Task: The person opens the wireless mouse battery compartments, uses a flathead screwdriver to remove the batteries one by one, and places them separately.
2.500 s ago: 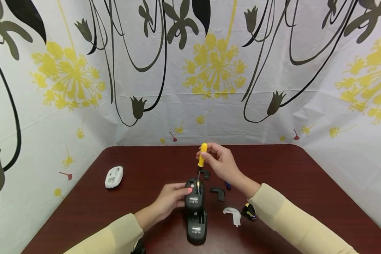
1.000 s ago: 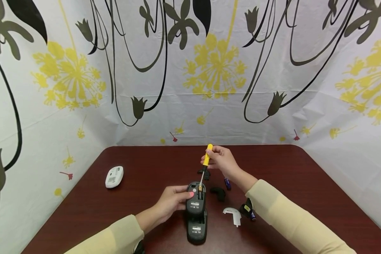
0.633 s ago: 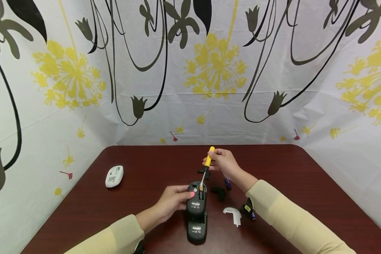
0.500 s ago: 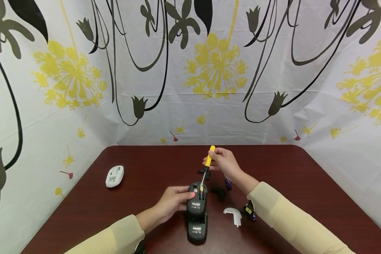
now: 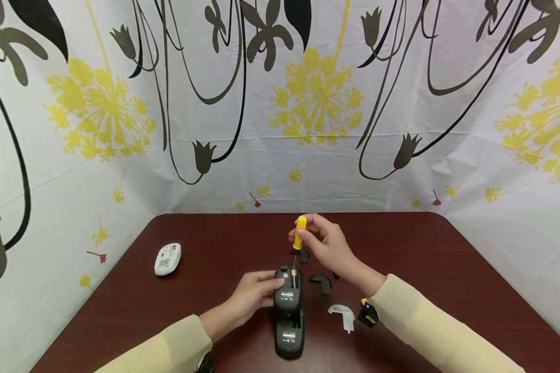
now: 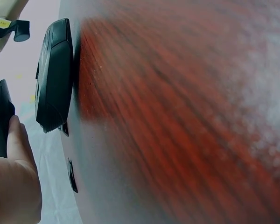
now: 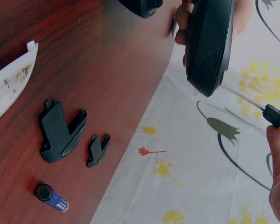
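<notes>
My left hand (image 5: 251, 296) grips a black computer mouse (image 5: 287, 305), turned underside up with its battery slot exposed. Its thumb lies across the underside. The yellow-handled screwdriver (image 5: 300, 234) is pinched in my right hand (image 5: 329, 243), nearly upright, its shank reaching down into the slot's upper end. A copper-coloured battery end (image 5: 294, 272) shows there; the screwdriver's tip is hard to make out against it. In the right wrist view the shank passes behind the held mouse (image 7: 210, 46). A second black mouse (image 5: 289, 336), also underside up, lies just nearer on the table.
Right of the mice lie two black battery covers (image 5: 322, 283) and a white cover (image 5: 343, 316). The right wrist view shows a blue battery (image 7: 53, 198) beside the black covers. A white mouse (image 5: 168, 259) sits at the table's left. A patterned cloth (image 5: 280, 176) hangs behind.
The screwdriver's handle has swung from a rightward lean to nearly upright, the right hand shifting left with it. The left hand and held mouse have barely moved.
</notes>
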Available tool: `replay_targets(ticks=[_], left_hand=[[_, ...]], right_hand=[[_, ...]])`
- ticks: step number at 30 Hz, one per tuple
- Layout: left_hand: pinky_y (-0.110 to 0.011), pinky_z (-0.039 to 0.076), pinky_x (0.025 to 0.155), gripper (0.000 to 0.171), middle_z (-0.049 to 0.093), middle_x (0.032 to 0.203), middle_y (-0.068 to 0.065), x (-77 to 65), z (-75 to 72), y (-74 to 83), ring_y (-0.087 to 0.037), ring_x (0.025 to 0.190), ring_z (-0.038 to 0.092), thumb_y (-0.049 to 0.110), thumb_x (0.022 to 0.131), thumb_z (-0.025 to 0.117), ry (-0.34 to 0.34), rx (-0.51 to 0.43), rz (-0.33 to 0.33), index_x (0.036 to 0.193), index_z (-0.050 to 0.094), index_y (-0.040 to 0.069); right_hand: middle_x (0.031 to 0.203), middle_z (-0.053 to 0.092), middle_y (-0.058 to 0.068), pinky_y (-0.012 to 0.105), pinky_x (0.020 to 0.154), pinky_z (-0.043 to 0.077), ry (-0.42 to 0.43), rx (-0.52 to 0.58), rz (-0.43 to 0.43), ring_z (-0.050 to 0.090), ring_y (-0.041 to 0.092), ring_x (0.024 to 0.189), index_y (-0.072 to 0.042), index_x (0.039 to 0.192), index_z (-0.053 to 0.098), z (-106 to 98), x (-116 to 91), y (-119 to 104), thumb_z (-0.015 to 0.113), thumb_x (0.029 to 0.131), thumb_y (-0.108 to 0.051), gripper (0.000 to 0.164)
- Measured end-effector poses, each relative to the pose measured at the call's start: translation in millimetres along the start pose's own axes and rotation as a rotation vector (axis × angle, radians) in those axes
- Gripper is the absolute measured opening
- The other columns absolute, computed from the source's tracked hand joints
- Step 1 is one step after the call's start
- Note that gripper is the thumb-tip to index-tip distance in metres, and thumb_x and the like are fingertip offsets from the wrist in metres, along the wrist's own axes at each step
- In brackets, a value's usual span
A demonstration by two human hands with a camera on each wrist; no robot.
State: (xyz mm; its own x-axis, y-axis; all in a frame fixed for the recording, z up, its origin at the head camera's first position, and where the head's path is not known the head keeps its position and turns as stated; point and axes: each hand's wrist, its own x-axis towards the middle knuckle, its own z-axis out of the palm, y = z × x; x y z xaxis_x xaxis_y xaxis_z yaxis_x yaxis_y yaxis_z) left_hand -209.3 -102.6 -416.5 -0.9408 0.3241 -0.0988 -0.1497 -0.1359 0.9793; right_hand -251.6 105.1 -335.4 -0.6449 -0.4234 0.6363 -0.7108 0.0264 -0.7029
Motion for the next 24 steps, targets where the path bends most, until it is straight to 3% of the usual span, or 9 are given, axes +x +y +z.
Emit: replay_targets(ticks=[4,7,10,15,19,24], left_hand=[[-0.037,0.058,0.077,0.047,0.067,0.109,-0.017,-0.5,-0.4,0.7,-0.023,0.092,0.068,0.017,0.092,0.066,0.002,0.000,0.001,0.129,0.055,-0.010],[-0.037,0.057,0.078,0.046,0.067,0.109,-0.017,-0.8,-0.6,1.0,-0.022,0.092,0.068,0.017,0.093,0.066,0.004,0.002,0.006,0.128,0.055,-0.010],[-0.037,0.057,0.078,0.044,0.068,0.108,-0.016,-1.1,-0.7,0.9,-0.022,0.092,0.068,0.016,0.092,0.066,0.011,-0.005,0.012,0.127,0.056,-0.010],[-0.037,0.058,0.077,0.042,0.068,0.106,-0.017,-1.0,-0.8,0.0,-0.022,0.089,0.068,0.013,0.091,0.066,0.022,-0.012,0.023,0.124,0.058,-0.011],[-0.036,0.058,0.075,0.045,0.068,0.106,-0.017,-1.4,0.0,-0.2,-0.022,0.089,0.068,0.013,0.090,0.067,0.022,0.004,0.013,0.127,0.056,-0.011],[-0.038,0.058,0.075,0.045,0.067,0.108,-0.018,-2.0,2.9,-1.1,-0.023,0.089,0.068,0.011,0.090,0.068,0.027,0.007,-0.007,0.128,0.055,-0.011]], right_hand=[[0.093,0.069,0.021,0.032,0.072,0.058,-0.051,-0.096,-0.169,0.069,0.019,0.083,0.005,0.108,0.058,6.0,-0.2,-20.0,0.057,0.088,0.018,0.024],[0.091,0.069,0.020,0.027,0.065,0.057,-0.067,-0.137,-0.232,0.069,0.023,0.079,0.005,0.106,0.058,9.2,-0.7,-29.3,0.059,0.085,0.020,0.026],[0.091,0.069,0.018,0.027,0.058,0.056,-0.087,-0.152,-0.268,0.068,0.027,0.075,0.004,0.107,0.059,11.4,-2.8,-24.0,0.061,0.084,0.020,0.028],[0.094,0.069,0.013,0.025,0.055,0.054,-0.122,-0.146,-0.300,0.068,0.022,0.074,-0.002,0.112,0.059,12.4,-4.3,-6.7,0.062,0.086,0.016,0.031],[0.091,0.069,0.015,0.029,0.059,0.056,-0.081,-0.086,-0.195,0.068,0.026,0.074,-0.001,0.110,0.059,10.3,-0.4,-2.3,0.058,0.090,0.014,0.025],[0.093,0.068,0.021,0.038,0.070,0.059,-0.001,0.069,0.069,0.067,0.039,0.084,0.004,0.111,0.057,4.7,1.8,6.0,0.054,0.098,0.002,0.014]])
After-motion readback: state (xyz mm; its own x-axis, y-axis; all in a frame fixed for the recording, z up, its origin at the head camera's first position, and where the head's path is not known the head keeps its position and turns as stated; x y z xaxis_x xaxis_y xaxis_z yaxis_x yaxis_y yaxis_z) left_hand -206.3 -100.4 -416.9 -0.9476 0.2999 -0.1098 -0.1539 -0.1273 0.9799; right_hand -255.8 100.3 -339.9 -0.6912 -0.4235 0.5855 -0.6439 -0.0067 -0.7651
